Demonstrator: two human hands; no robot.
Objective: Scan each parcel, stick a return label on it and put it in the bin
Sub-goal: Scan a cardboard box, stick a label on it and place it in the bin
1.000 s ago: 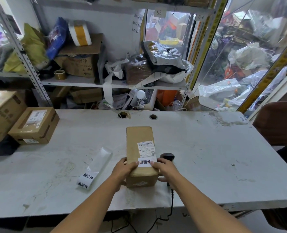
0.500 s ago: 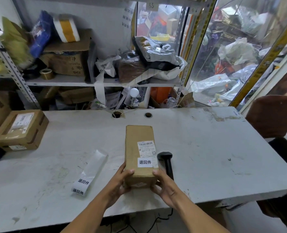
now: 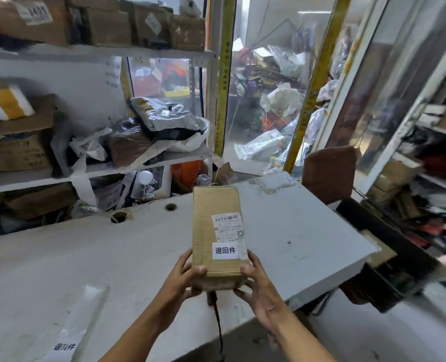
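A long brown cardboard parcel (image 3: 216,226) is lifted above the white table (image 3: 308,231). It carries a shipping label and, nearer me, a white return label (image 3: 225,250). My left hand (image 3: 184,276) grips its near left corner and my right hand (image 3: 258,286) grips its near right corner. The black scanner (image 3: 212,296) lies on the table under the parcel, mostly hidden, with its cable hanging over the front edge. A strip of return labels (image 3: 78,325) lies at the table's lower left.
Shelves packed with boxes and bags (image 3: 161,118) stand behind the table. A brown chair (image 3: 330,173) is at the table's right end. More shelving (image 3: 430,178) runs along the right. Piled bags (image 3: 279,105) show behind the glass.
Both hands went from pressing the return label down to gripping the parcel's near end, and the parcel has risen off the table. My view has swung to the right.
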